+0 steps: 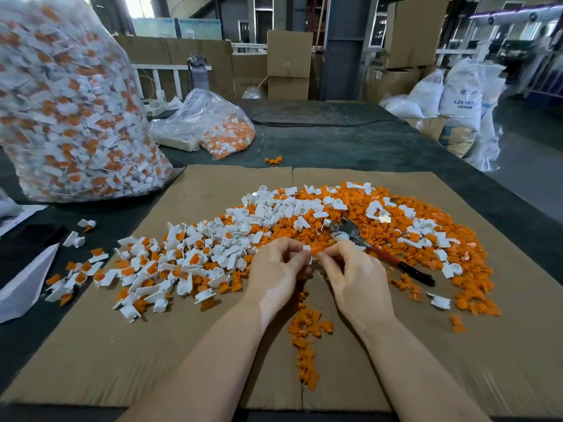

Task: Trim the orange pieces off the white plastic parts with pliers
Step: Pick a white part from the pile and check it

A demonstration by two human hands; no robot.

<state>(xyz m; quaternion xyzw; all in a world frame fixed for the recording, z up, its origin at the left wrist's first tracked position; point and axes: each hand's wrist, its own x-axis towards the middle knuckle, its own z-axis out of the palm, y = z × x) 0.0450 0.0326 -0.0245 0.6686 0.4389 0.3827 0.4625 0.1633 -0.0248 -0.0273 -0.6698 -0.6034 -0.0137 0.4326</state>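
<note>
Closest in, a trail of loose orange offcuts [306, 330] runs down the cardboard sheet [122, 345] between the forearms. Both hands meet over the middle: left hand [275, 269] and right hand [355, 277] each pinch the same small white-and-orange part [310, 252] at the fingertips. The pliers [377, 249] lie just past the right hand on the orange heap, nobody holding them. Left of that is the pile of untrimmed white parts [182, 257]. Further back, a big clear bag of parts [67, 111] and a smaller bag [210, 123] sit on the dark table [350, 141].
</note>
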